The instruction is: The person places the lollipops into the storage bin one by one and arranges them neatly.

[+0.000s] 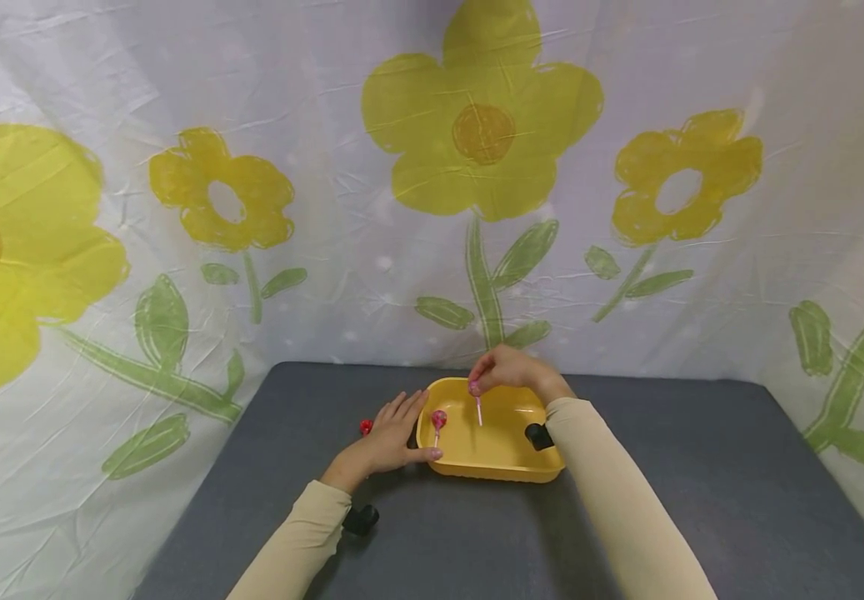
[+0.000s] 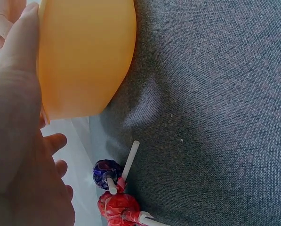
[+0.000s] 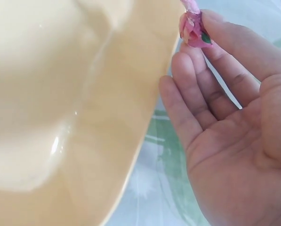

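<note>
My right hand (image 1: 510,371) pinches a pink-wrapped lollipop (image 1: 474,388) by its head, above the far part of a yellow plastic tub (image 1: 491,473). Its white stick points down into the tub. In the right wrist view, thumb and forefinger meet at the lollipop's pink wrapper (image 3: 193,30). My left hand (image 1: 390,433) rests against the tub's left end, fingers straight and spread, thumb over the near rim. Inside the tub, near that thumb, another pink lollipop (image 1: 439,419) leans with its stick toward me.
Beyond the left hand, a red lollipop (image 2: 117,207) and a dark purple one (image 2: 106,173) lie close together on the dark grey table (image 1: 461,533). A pale curtain (image 1: 372,275) printed with yellow flowers hangs behind the table's far edge and along both sides.
</note>
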`<state>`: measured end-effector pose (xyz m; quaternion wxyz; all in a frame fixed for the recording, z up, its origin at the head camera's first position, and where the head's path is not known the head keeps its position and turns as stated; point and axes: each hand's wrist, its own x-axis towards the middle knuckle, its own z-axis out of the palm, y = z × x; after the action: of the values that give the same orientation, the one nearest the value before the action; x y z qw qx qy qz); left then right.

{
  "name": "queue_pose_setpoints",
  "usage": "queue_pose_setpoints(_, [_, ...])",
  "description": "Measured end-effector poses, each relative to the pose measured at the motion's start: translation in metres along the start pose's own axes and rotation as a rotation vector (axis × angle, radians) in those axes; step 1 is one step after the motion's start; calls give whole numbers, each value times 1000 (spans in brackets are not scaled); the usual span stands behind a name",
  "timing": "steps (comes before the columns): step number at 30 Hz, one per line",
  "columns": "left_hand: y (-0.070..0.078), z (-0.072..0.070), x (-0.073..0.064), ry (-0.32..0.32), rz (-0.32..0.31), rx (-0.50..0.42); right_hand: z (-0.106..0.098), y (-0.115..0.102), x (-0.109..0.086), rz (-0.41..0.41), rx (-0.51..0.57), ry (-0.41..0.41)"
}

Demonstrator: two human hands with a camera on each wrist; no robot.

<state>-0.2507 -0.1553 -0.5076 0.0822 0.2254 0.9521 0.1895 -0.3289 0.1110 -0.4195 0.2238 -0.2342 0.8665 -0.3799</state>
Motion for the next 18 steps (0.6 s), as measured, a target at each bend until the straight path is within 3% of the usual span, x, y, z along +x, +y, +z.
queue_pose_setpoints(6, [4, -4, -3, 3, 4, -42, 8, 2, 2, 3, 30, 39])
queue_pose_setpoints(18, [7, -4, -4, -8, -27, -31, 27, 5, 7, -48, 17, 72])
